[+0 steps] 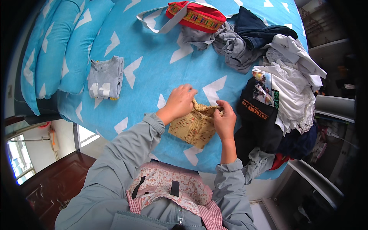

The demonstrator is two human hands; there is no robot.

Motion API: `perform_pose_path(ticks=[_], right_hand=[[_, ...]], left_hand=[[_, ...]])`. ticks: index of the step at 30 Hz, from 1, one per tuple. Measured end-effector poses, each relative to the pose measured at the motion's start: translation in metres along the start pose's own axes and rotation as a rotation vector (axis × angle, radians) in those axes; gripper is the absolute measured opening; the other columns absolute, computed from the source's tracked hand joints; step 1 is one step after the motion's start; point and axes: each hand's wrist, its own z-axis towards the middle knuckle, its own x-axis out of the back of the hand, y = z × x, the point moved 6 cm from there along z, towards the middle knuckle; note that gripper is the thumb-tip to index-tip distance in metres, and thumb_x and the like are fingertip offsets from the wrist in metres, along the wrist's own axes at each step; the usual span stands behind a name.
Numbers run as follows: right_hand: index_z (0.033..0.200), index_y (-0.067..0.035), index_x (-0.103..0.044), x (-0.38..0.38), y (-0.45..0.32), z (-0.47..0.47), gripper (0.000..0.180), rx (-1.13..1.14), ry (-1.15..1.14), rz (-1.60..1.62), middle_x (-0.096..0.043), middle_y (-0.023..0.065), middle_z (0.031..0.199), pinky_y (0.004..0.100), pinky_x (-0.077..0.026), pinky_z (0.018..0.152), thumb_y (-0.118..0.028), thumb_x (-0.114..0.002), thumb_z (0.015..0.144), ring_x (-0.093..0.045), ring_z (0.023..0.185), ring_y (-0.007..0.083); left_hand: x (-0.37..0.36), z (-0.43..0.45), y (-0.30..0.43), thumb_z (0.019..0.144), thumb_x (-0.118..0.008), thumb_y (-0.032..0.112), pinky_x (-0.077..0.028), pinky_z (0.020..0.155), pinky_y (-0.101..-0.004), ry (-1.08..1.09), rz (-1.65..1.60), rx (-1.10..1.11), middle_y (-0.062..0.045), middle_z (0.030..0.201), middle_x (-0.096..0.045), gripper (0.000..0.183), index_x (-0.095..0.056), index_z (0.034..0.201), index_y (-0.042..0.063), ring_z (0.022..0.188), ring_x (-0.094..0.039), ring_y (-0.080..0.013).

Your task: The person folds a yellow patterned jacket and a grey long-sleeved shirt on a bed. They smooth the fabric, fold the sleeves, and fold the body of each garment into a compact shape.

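A small yellow knitted cardigan with dark and reddish flecks lies folded on the bed in front of me. My left hand is at the upper left of its collar, the fingertips slightly blurred. Whether those fingers grip the knit is hidden from view. At the collar's right end, my right hand pinches the edge between thumb and fingers. Further left on the bed rests a folded grey shirt with white numerals on its front.
A blue bedsheet with white shapes covers the bed. Rolled blue bedding lies at the left. Along the right are heaped white garments, a black printed garment and dark jeans. A red bag with a pale strap sits at the far side.
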Motion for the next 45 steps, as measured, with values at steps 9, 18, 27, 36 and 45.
perform_pose_path(ticks=[9,18,27,36,45], right_hand=[[0.113,0.000,-0.064,-0.011,0.023,-0.023,0.019,-0.196,0.254,0.660,-0.064,0.0017,0.099,0.0235,-0.050,0.078,-0.003,-0.064,0.095,-0.060,0.087,0.0084],[0.117,0.004,-0.061,-0.040,0.065,-0.015,0.026,-0.497,0.263,1.029,-0.066,0.0085,0.101,0.0288,-0.053,0.080,-0.016,-0.059,0.101,-0.064,0.088,0.0150],[0.122,0.004,-0.058,-0.042,0.066,-0.011,0.032,-0.555,0.052,1.113,-0.066,0.0097,0.104,0.0319,-0.053,0.084,-0.017,-0.061,0.099,-0.065,0.092,0.0183],[0.101,-0.001,-0.066,-0.028,0.052,-0.006,0.012,-0.438,-0.126,0.913,-0.067,0.0015,0.091,0.0247,-0.049,0.073,-0.008,-0.069,0.091,-0.061,0.080,0.0095],[0.106,0.000,-0.065,-0.038,0.061,-0.014,0.016,-0.525,0.027,1.156,-0.068,0.0056,0.096,0.0301,-0.053,0.081,-0.013,-0.061,0.098,-0.065,0.086,0.0148]], left_hand=[[-0.024,0.010,-0.012,0.087,-0.053,0.009,-0.051,0.079,-0.0419,-0.291,-0.211,0.070,-0.011,0.094,-0.067,0.018,-0.064,0.100,0.005,0.091,-0.065,-0.0298],[-0.038,-0.027,-0.041,0.092,-0.049,0.002,-0.052,0.070,-0.0309,-0.020,-1.508,0.783,-0.007,0.089,-0.064,0.012,-0.061,0.092,0.004,0.079,-0.061,-0.0147],[-0.018,-0.024,-0.030,0.089,-0.059,0.010,-0.051,0.072,-0.0310,-0.174,-1.157,0.510,-0.006,0.091,-0.063,0.009,-0.058,0.096,0.004,0.080,-0.060,-0.0143],[0.009,-0.016,-0.020,0.089,-0.060,0.012,-0.050,0.070,-0.0410,-0.004,-0.302,0.105,-0.015,0.088,-0.064,0.014,-0.061,0.100,0.003,0.079,-0.062,-0.0325],[0.005,-0.018,-0.028,0.096,-0.056,0.012,-0.050,0.065,-0.0446,0.025,-0.142,0.031,-0.014,0.086,-0.064,0.013,-0.064,0.099,0.003,0.075,-0.063,-0.0357]])
